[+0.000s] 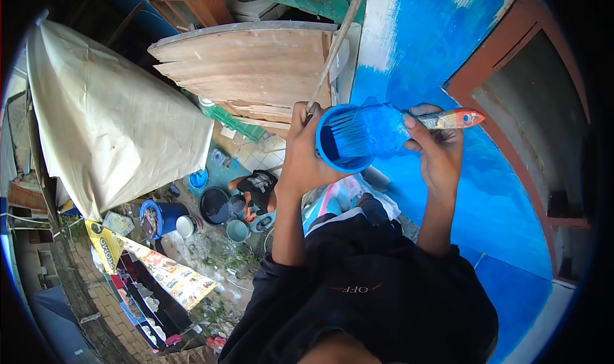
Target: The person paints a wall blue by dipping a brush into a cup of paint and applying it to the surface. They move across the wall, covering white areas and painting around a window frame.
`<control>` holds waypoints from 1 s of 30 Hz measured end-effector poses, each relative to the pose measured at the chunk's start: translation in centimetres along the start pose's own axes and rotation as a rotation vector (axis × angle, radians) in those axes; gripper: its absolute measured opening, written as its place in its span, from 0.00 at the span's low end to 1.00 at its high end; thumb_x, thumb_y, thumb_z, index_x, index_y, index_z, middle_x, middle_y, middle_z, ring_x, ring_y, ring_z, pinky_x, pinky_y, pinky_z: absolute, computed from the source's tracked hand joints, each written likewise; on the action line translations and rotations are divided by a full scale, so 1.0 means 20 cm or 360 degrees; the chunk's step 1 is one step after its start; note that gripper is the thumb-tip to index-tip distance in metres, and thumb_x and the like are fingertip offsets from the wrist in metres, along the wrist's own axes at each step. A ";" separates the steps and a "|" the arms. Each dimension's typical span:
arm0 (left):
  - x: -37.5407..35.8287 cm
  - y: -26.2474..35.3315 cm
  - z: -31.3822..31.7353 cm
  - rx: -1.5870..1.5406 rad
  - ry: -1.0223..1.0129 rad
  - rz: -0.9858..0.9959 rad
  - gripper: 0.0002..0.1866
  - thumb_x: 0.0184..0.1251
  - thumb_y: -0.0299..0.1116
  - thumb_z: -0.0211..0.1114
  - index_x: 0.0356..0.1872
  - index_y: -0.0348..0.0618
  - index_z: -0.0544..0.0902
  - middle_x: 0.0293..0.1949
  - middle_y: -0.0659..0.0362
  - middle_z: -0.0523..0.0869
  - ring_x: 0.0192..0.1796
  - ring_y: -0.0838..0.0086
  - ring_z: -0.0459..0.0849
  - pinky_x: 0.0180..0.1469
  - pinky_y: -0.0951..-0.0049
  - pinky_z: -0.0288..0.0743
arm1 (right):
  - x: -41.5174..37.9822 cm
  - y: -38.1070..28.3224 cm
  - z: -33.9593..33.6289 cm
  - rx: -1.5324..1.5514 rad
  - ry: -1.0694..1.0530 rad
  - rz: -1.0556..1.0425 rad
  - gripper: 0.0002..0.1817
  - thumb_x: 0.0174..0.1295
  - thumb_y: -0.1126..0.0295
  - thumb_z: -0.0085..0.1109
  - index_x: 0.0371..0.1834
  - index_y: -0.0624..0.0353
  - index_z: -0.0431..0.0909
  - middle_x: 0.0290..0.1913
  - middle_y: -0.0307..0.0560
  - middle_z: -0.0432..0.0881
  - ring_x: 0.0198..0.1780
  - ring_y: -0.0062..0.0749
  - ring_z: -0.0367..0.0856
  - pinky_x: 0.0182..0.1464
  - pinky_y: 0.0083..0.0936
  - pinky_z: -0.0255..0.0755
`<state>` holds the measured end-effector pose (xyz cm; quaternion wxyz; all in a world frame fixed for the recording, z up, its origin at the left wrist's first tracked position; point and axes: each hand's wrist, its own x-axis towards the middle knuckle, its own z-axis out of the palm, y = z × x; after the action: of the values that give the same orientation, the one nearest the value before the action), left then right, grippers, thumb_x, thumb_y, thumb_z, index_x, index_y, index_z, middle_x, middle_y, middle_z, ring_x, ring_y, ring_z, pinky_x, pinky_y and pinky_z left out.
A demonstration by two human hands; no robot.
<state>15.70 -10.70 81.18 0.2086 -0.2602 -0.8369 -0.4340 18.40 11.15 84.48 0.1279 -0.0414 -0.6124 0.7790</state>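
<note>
My left hand is wrapped round a small blue paint cup, its open mouth tilted toward me. In my right hand is a paintbrush, gripped between thumb and fingers by its paint-smeared handle. The brush's wide bristles, coated in blue paint, lie over the mouth of the cup. Blue paint also covers the ferrule. Just beyond my right hand is a wall painted blue, with white patches near its top.
A brown-framed window borders the wall on the right. A thin pole rises behind my left hand. Far below, a person crouches beside a dark basin and a blue tub. A pale tarp hangs left.
</note>
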 end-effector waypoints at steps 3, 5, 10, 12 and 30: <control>-0.01 0.01 0.01 0.0005 -0.0003 -0.0033 0.38 0.31 0.40 0.86 0.52 0.41 0.86 0.37 0.53 0.77 0.47 0.59 0.73 0.49 0.63 0.74 | 0.00 -0.01 -0.01 -0.0002 0.0040 -0.0032 0.12 0.58 0.75 0.77 0.40 0.67 0.84 0.34 0.42 0.86 0.34 0.20 0.84 0.34 0.18 0.80; -0.02 0.00 0.04 -0.0023 -0.0013 -0.0036 0.38 0.30 0.42 0.85 0.51 0.41 0.86 0.40 0.53 0.79 0.47 0.57 0.73 0.50 0.60 0.73 | 0.00 -0.02 -0.02 -0.0337 -0.0202 -0.0241 0.10 0.59 0.75 0.76 0.40 0.67 0.85 0.34 0.42 0.86 0.34 0.20 0.85 0.34 0.19 0.81; -0.03 0.01 0.11 -0.0170 -0.0029 -0.0108 0.39 0.29 0.43 0.85 0.52 0.42 0.85 0.41 0.52 0.80 0.49 0.55 0.72 0.53 0.57 0.71 | -0.03 -0.08 0.14 -0.0761 -0.0441 -0.0227 0.08 0.59 0.79 0.74 0.38 0.67 0.84 0.31 0.40 0.85 0.33 0.16 0.82 0.33 0.17 0.76; -0.03 0.01 0.11 -0.0012 -0.0099 -0.0022 0.39 0.29 0.40 0.84 0.53 0.41 0.85 0.42 0.48 0.73 0.50 0.55 0.73 0.48 0.59 0.75 | -0.03 -0.10 0.15 -0.1053 -0.0689 -0.0340 0.06 0.58 0.79 0.73 0.37 0.67 0.85 0.31 0.42 0.86 0.34 0.17 0.83 0.36 0.19 0.78; -0.03 -0.02 0.12 0.0021 -0.0084 0.0090 0.37 0.29 0.39 0.84 0.51 0.42 0.86 0.43 0.51 0.78 0.50 0.56 0.70 0.51 0.59 0.72 | -0.06 -0.04 0.15 -0.1096 -0.0737 -0.0304 0.07 0.57 0.78 0.74 0.36 0.68 0.87 0.35 0.46 0.90 0.37 0.22 0.87 0.44 0.23 0.81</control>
<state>15.71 -9.10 79.26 0.2003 -0.2938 -0.8372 -0.4155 19.10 8.19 85.90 0.0373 0.1513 -0.8505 0.5024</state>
